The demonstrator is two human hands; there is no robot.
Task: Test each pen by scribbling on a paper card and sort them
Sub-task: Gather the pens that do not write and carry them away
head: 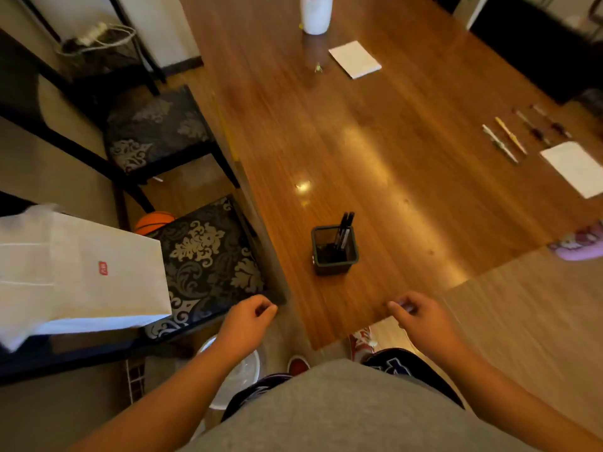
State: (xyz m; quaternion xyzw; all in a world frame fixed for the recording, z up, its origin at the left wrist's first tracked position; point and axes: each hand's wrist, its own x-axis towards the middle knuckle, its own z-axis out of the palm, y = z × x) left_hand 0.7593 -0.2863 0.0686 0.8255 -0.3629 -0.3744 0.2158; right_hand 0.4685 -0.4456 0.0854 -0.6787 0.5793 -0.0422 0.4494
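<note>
A dark square pen holder [334,252] stands near the table's front corner with a few black pens [345,230] upright in it. Several loose pens [509,138] lie in a row at the right side, beside a white paper card [574,166]. Another white card [355,59] lies farther back. My left hand [251,318] hangs off the table's left corner, fingers loosely curled, holding nothing. My right hand [421,316] hovers over the table's front edge, fingers loosely curled and empty, below and right of the holder.
The wooden table [359,151] carries a white cup [316,13] at the back. Two patterned chairs [208,256] stand on the left, one bearing a white paper bag [78,272]. A basketball [153,221] lies on the floor. A pink object [580,246] sits at the right edge.
</note>
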